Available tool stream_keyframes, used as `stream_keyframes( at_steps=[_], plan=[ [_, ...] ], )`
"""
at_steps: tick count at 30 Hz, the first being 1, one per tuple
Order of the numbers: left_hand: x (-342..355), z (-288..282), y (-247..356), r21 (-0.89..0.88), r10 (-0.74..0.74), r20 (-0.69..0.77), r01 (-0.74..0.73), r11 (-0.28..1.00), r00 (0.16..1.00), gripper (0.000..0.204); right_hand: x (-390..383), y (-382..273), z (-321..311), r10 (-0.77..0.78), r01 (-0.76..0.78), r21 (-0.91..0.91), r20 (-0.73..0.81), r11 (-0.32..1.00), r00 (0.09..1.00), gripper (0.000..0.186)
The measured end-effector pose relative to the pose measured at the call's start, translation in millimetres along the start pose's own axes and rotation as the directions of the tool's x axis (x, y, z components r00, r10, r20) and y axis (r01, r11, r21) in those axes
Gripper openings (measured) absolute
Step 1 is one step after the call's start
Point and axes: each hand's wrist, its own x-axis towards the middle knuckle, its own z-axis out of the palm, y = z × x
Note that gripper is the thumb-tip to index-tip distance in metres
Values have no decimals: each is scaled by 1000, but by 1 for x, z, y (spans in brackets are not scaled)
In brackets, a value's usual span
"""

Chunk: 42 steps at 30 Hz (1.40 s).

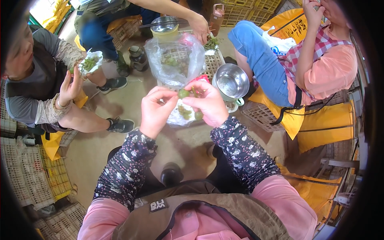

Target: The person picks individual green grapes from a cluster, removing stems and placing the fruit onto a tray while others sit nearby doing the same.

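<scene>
Just above the middle of the view, my two hands meet over a small bunch of round green grapes. My right hand [209, 103] grips the bunch by its stem between thumb and fingers. One green grape [183, 93] shows between both hands, and another grape [198, 115] hangs below my right thumb. My left hand [157, 109] is closed in a pinch, its thumb and index fingertips at the left side of the upper grape. Under my hands lies a crumpled white sheet [176, 117] with pale green bits on it. The stem is mostly hidden by my right fingers.
Beyond my hands, a clear plastic bag [175, 60] with green pieces inside rests on an upturned crate [214, 62]. Beside it stand a metal pot [231, 82] and a yellow pot [165, 29]. Co-workers sit left, ahead and right; one holds greens in paper [91, 63].
</scene>
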Motion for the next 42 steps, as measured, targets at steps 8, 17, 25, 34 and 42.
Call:
stream_keyframes(
  at_steps=[8,17,25,34,42],
  plan=[
    [-1,1,7,159,-33,14,30,987,999,3,-3,-3,4,-9,10,-57,4,998,1000,24],
    [0,2,-9,105,-70,49,64,992,996,2,0,-1,0,85,-90,164,37,982,996,21],
    [2,-1,-6,130,-3,-37,8,992,999,5,-1,-8,-3,209,-220,247,69,944,975,19],
    [1,0,7,236,129,26,-131,963,991,9,-1,-7,-2,184,-183,102,4,978,983,21],
    [2,3,11,359,221,36,-219,907,975,10,0,-6,-3,177,-177,10,2,984,984,22]
  ],
)
